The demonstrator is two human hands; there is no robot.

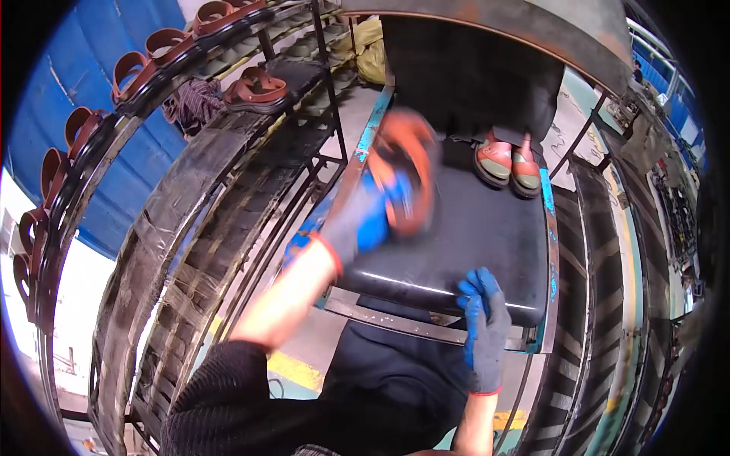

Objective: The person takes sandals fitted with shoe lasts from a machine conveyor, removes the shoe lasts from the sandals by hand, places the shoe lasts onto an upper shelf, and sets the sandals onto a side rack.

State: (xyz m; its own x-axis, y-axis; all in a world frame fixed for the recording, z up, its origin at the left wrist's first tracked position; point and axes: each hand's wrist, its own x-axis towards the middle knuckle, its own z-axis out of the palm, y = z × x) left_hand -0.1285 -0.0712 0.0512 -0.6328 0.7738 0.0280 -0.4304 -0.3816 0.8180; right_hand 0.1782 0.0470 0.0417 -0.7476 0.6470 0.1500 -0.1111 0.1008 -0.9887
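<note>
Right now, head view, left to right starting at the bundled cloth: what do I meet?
Bundled dark cloth → brown sandal on the left rack → gloved left hand, holding a motion-blurred sandal → pair of red-and-olive shoes → black ribbed strips.

Out front with the gloved left hand (370, 213), blurred and clenched in a grip, at the end of a slanting bare forearm (293, 296)! Nearer in with the gloved right hand (487, 334), relaxed, with fingers (473, 285) loosely bent and pointing forward.
</note>
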